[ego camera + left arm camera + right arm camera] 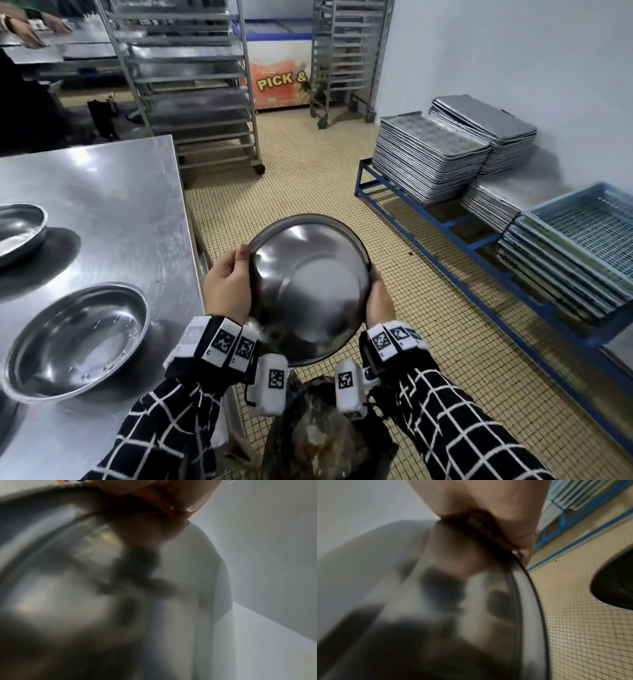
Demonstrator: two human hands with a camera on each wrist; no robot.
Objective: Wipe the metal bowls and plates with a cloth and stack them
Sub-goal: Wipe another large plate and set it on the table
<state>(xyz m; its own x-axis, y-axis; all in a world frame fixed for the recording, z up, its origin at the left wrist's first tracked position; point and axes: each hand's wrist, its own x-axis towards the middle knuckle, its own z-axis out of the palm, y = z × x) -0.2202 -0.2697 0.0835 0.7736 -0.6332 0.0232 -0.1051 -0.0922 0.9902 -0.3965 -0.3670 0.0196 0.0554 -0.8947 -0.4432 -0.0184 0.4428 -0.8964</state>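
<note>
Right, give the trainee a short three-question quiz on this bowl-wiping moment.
1. True or false: the held bowl is gripped by both the left hand and the right hand.
2. How many other bowls lie on the steel table?
3. The held bowl is over: A) the table, B) the tiled floor and a dark bin, C) the tray stacks.

Key: 1 true; 2 two, the near bowl and the far bowl; 3 B.
</note>
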